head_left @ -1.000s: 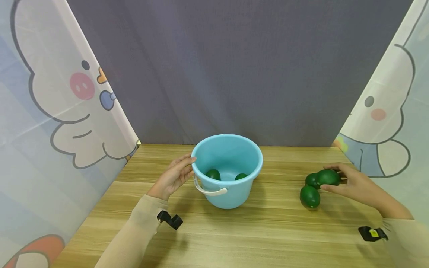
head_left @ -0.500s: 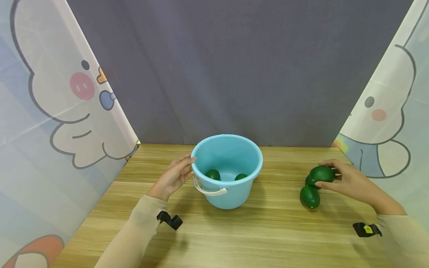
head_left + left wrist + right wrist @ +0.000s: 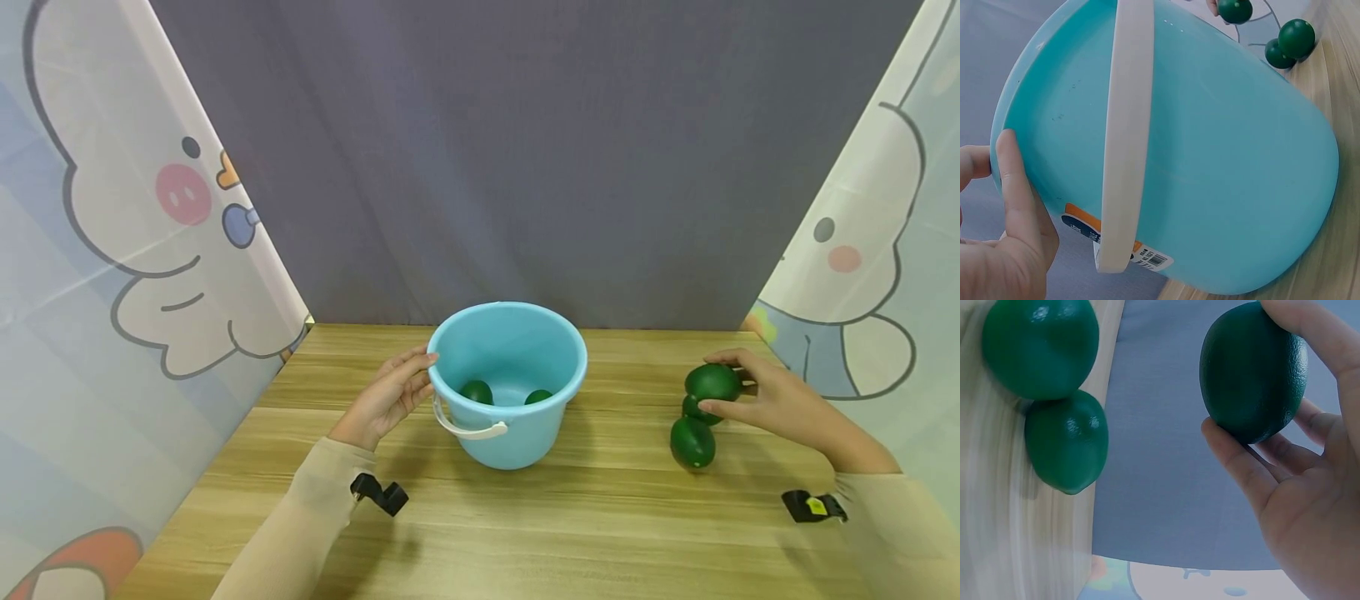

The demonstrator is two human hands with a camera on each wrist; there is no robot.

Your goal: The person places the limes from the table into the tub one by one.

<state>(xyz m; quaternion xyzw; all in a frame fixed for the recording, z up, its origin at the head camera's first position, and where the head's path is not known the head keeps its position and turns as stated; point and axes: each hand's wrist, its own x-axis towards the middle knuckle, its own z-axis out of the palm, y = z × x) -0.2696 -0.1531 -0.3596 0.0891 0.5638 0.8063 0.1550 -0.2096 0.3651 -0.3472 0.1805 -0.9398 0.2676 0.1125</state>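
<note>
Held fruit (image 3: 710, 381) moved left | right grip (image 3: 776, 406) fruit-wide | left grip (image 3: 384, 406) holds bucket (image 3: 517, 439)

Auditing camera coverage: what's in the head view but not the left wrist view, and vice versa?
Head only: two green fruits inside the bucket, plus both sleeves.

Left wrist only: a barcode label on the bucket's outer wall, partly behind the white handle.

Both: bucket and handle, left grip on the rim, wooden table, grey cloth, two loose fruits on the table, and a held fruit with the right grip, barely caught by left wrist.
</note>
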